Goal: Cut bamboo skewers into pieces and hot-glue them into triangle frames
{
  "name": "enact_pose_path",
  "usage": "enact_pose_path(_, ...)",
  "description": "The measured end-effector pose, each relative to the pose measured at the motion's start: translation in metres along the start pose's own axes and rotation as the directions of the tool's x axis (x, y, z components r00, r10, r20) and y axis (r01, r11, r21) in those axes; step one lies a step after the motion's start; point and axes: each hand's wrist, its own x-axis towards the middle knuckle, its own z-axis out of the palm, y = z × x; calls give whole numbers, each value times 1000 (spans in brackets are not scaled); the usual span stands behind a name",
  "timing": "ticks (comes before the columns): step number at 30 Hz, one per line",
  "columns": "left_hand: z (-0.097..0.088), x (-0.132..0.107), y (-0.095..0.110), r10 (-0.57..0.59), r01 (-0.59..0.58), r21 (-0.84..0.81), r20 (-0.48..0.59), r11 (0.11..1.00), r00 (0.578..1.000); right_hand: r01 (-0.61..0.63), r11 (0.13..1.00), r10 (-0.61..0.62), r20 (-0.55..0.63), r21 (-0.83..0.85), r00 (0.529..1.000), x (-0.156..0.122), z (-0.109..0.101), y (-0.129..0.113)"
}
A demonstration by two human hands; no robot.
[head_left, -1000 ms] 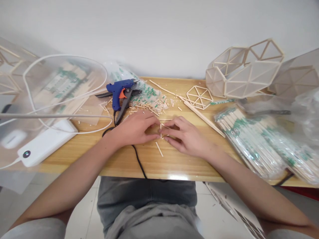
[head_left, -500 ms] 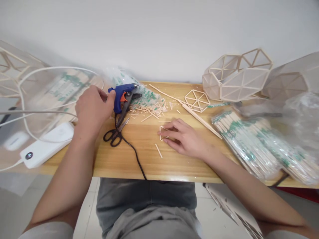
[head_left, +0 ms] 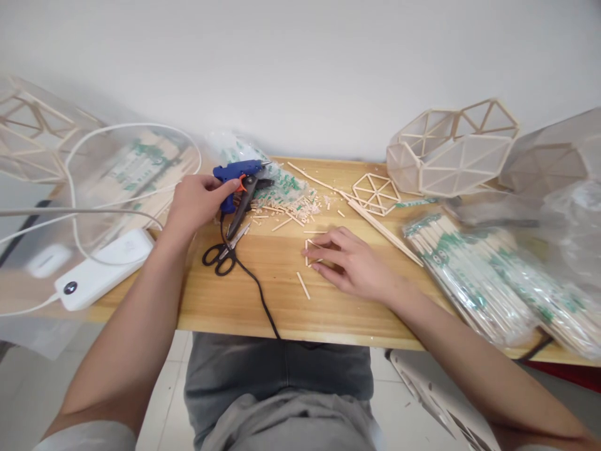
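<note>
My left hand (head_left: 197,200) is wrapped round the handle of a blue glue gun (head_left: 237,172) with an orange trigger, at the back left of the wooden table (head_left: 263,294). Its black cord (head_left: 256,291) runs off the front edge. My right hand (head_left: 350,263) rests on the table with fingers pressing down a small frame of short wooden sticks (head_left: 312,250). A loose stick (head_left: 303,285) lies just in front of that hand.
Black scissors (head_left: 223,254) lie below the glue gun. Cut stick scraps (head_left: 291,203) litter the back. A flat stick hexagon (head_left: 375,191), long sticks (head_left: 382,228), packed chopstick bundles (head_left: 474,275), geometric stick frames (head_left: 451,150) at right, a white power bank (head_left: 103,269) at left.
My left hand left the small stick frame, swung back left and closed round the glue gun. The scissors came into sight. My right hand stayed on the sticks.
</note>
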Motion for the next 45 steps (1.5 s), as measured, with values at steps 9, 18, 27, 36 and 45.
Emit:
enact_pose_path(9, -10, -12, 18, 240, -60, -746, 136, 663, 961, 2, 1000, -2, 6, 15, 1000, 1, 0, 0)
enact_pose_path(18, -12, -18, 13, 454, -188, -508, 472, 840, 756, 0, 1000, 0, 19, 21, 1000, 1, -2, 0)
enact_pose_path(27, 2, -32, 26, 492, -492, -145, 510, 858, 706, 2, 1000, -2, 26, 12, 1000, 1, -2, 0)
enact_pose_path(36, 10, -36, 29, 433, -469, -85, 553, 879, 712, 6, 1000, -6, 21, 17, 1000, 2, -2, -1)
enact_pose_path(45, 11, -37, 29, 433, -483, -57, 544, 874, 719, 17, 1000, -17, 20, 4, 1000, 2, -2, -1)
